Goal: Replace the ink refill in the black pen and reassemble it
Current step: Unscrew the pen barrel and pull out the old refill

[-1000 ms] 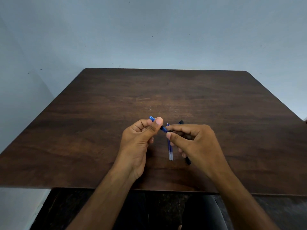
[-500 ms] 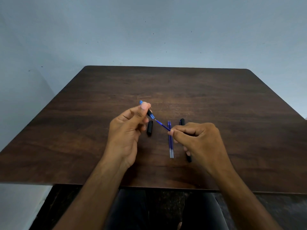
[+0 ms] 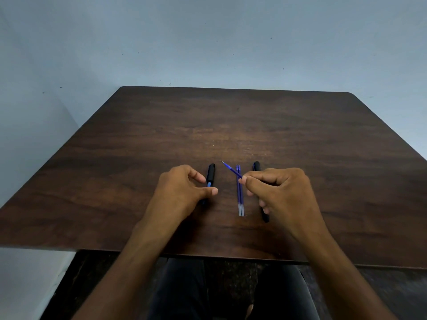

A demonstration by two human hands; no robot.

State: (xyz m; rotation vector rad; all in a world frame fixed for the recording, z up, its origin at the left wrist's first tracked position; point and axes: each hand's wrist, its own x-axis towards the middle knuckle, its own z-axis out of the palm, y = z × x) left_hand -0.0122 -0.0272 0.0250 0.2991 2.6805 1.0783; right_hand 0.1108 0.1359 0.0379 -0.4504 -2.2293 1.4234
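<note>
My right hand [image 3: 282,195] pinches a thin blue ink refill [image 3: 232,170] between thumb and forefinger, with its metal tip pointing up and left. Two more blue refills [image 3: 239,195] lie side by side on the table just left of that hand. The black pen barrel [image 3: 257,166] lies on the table, mostly hidden under my right hand. My left hand [image 3: 180,192] is low on the table; its thumb and forefinger hold the pen's black front section with a blue end [image 3: 209,184]. A black cap [image 3: 211,173] lies just beyond it.
The dark wooden table [image 3: 231,125] stands against a pale blue wall, with its near edge close to my lap. All the pen parts are clustered near the front middle.
My left hand pulled the front section off the refill, carried it left and lowered it to the table beside the cap. My right hand kept the refill, now bare.
</note>
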